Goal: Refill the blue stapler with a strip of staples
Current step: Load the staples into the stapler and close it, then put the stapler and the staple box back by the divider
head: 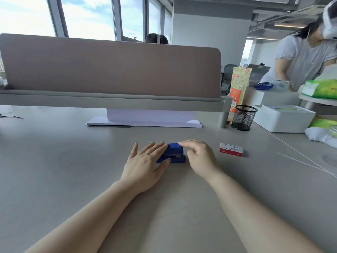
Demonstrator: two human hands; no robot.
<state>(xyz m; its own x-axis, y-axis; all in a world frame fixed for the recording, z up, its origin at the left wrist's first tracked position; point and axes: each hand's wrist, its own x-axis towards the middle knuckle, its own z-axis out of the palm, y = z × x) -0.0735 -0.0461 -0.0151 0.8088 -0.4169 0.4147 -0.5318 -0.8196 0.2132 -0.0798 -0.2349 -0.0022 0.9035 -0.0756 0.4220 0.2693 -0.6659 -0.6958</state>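
Note:
The blue stapler lies closed on the grey desk, between my two hands. My left hand rests flat with spread fingers against the stapler's left side, its thumb at the front edge, covering part of the base. My right hand hovers at the stapler's right end, index finger stretched over its top, the other fingers curled loosely. A small red and white staple box lies closed on the desk to the right of my right hand.
A tan divider panel spans the desk's far side, with white paper sheets under it. At the back right are a black mesh pen cup, a white box and an orange packet. A person stands far right. White cables cross the desk.

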